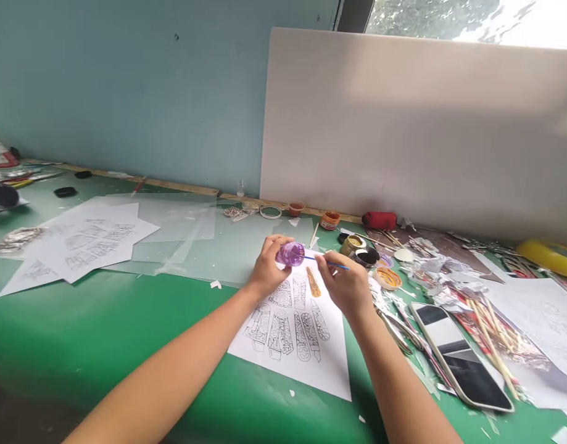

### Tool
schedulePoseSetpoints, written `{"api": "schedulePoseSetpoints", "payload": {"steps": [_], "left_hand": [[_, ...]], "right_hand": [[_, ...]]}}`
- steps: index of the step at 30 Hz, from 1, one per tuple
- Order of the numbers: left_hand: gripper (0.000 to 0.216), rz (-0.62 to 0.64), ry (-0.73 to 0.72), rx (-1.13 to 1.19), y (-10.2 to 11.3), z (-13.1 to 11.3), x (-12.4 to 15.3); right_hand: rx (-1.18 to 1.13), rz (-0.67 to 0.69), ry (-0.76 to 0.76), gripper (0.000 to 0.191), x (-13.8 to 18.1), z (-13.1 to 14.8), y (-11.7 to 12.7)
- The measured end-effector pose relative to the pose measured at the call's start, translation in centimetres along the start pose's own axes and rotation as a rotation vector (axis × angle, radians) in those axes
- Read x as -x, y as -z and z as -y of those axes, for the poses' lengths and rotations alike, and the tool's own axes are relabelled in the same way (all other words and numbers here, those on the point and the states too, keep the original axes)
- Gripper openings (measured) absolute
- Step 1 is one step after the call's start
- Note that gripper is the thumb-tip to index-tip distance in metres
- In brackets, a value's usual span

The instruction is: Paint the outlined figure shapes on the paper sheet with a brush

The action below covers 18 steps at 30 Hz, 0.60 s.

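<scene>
My left hand [266,269] is closed around a small purple paint jar [291,253], tipped toward my right hand. My right hand [345,285] pinches a thin blue-handled brush [329,263] whose tip reaches into the jar's mouth. Both hands hover over a white sheet [296,336] printed with black outlined patterned strips; one strip [313,282] is coloured orange. The sheet lies on a green table [102,327].
Open paint pots [352,244] stand behind the sheet, with an orange lid [387,278] beside them. A phone [459,354], wooden sticks [491,345] and foil scraps lie to the right. Printed sheets [89,243] and clear film [190,237] lie to the left. A white board [417,129] leans on the wall.
</scene>
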<state>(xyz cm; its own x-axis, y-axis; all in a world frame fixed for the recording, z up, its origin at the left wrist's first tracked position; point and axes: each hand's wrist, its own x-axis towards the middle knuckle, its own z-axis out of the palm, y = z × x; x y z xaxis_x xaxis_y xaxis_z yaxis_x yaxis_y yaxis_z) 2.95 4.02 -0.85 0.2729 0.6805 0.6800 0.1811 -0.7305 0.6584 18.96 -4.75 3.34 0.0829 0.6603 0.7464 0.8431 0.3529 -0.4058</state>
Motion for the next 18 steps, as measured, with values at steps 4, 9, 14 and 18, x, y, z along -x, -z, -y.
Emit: {"api": "schedulePoseSetpoints", "payload": {"steps": [4, 9, 14, 18], "left_hand": [[0.054, -0.008, 0.009, -0.005, -0.09, -0.01, -0.07], [0.055, 0.003, 0.0, -0.009, -0.02, 0.11, -0.31], [0.056, 0.012, -0.004, -0.008, 0.13, 0.21, -0.41], [0.056, 0.006, -0.002, -0.013, 0.11, 0.21, -0.43]], "right_hand": [[0.037, 0.018, 0.06, 0.035, -0.05, 0.05, 0.0], [0.022, 0.019, 0.099, 0.034, -0.29, 0.03, -0.08], [0.026, 0.006, 0.066, 0.036, -0.34, -0.16, -0.28], [-0.026, 0.046, 0.048, 0.037, -0.34, -0.25, -0.26]]}}
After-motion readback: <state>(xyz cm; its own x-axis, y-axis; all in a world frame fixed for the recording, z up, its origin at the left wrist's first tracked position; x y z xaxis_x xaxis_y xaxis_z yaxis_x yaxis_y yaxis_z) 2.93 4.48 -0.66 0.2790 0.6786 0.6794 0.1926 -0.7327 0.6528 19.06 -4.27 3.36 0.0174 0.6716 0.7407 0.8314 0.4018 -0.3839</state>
